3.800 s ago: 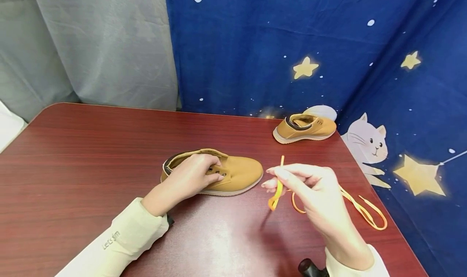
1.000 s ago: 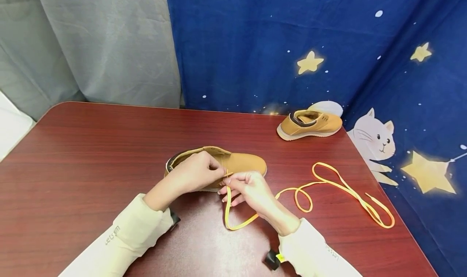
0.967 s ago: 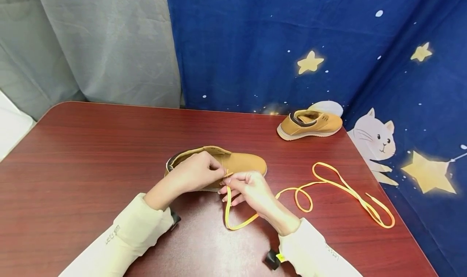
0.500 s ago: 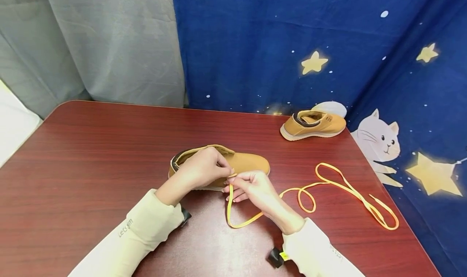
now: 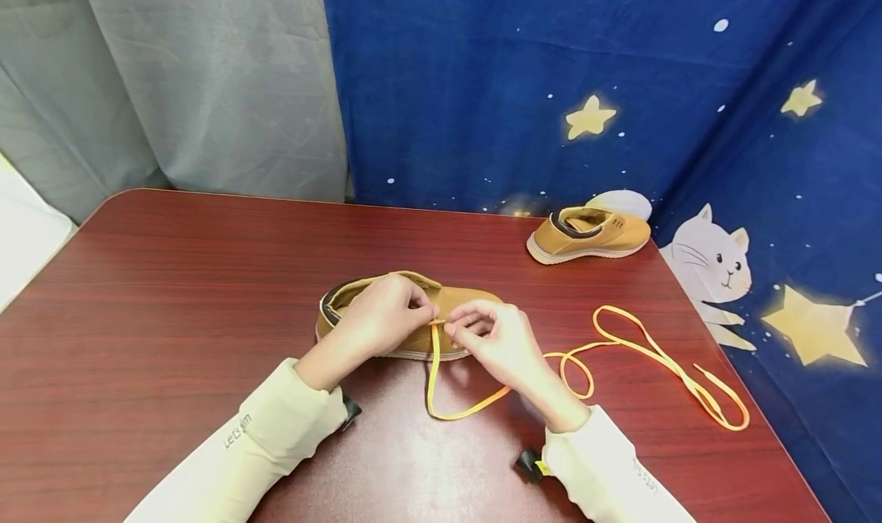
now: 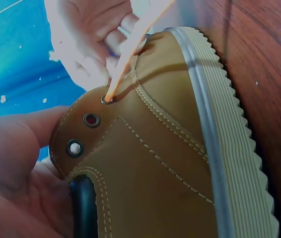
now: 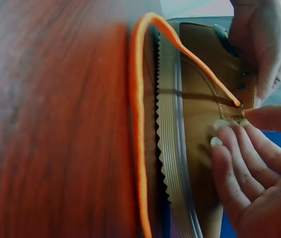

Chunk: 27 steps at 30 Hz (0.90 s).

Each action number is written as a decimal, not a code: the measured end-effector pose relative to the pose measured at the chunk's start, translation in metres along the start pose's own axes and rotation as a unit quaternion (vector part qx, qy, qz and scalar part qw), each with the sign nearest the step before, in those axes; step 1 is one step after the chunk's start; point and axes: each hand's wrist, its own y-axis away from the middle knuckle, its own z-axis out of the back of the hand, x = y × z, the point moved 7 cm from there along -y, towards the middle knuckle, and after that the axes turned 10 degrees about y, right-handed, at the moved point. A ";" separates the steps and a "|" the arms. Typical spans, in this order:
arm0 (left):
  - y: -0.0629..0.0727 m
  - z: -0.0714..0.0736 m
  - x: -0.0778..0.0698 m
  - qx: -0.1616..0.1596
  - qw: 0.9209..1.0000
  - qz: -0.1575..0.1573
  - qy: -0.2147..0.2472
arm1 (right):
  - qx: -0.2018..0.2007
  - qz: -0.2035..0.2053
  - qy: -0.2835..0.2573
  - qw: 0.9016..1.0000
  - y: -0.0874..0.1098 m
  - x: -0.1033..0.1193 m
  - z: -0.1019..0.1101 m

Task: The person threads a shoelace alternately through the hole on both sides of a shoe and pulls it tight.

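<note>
Grey cloth (image 5: 220, 86) and a blue star-printed curtain (image 5: 468, 86) backed the reddish-brown counter (image 5: 172, 293), whose far edge ran nearly straight and whose right edge slanted toward the near right. Plenty of wood stretched left of the near shoe (image 6: 150, 134), and more lay between it and the far shoe (image 5: 609, 241), which sat by the far right corner. Loose loops of yellow-orange lace (image 7: 138, 119) spread over the right side, one bend close to the right edge.

Much of the near shoe's opening was hidden beneath the left hand (image 5: 386, 312); the right hand (image 5: 503, 347) covered part of the toe and a stretch of lace. Some white object (image 5: 27, 228) was cut off at the left, and both sleeves (image 5: 296, 412) ran out of view at the near side. Curled fingers of the left hand held the raised near flap (image 6: 73, 124). Thumb and fingertips of the right hand stood narrowly together beside the flap's front; whether they pinched the lace's end, I could not tell.

Smooth, tan and upright, the near shoe stood mid-counter, toe to the right, with pale stitching and a ridged cream sole (image 6: 235, 148). Dark-rimmed eyelets (image 6: 91, 120) lined the flap; the lace entered the one nearest the toe.
</note>
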 end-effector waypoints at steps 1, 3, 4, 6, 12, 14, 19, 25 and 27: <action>0.000 0.001 0.000 -0.004 1.000 -0.002 0.001 | -0.010 0.004 0.011 1.000 0.000 0.001 0.001; 0.000 0.002 -0.001 -0.013 1.000 -0.005 0.008 | -0.021 0.015 0.020 0.999 0.000 0.002 0.001; 0.000 0.002 -0.001 -0.019 1.000 -0.009 0.009 | -0.024 0.021 0.024 0.999 0.000 0.002 0.001; 0.000 0.003 -0.001 -0.026 0.999 -0.014 0.013 | -0.029 0.028 0.029 0.999 0.000 0.003 0.001; -0.002 0.003 0.001 -0.039 0.999 -0.016 0.023 | -0.029 0.030 0.034 0.999 0.000 0.001 -0.001; -0.003 0.003 0.001 -0.039 0.999 -0.013 0.024 | -0.026 0.032 0.031 0.999 0.000 0.001 -0.001; -0.005 0.002 0.003 -0.020 0.999 -0.013 0.039 | -0.023 0.037 0.036 0.998 0.000 0.002 -0.001; -0.007 0.001 0.010 0.018 0.995 0.010 0.102 | -0.030 0.038 0.053 0.997 -0.001 0.002 0.000; -0.007 0.000 0.012 0.025 0.994 0.020 0.108 | -0.031 0.035 0.058 0.997 0.000 0.002 0.001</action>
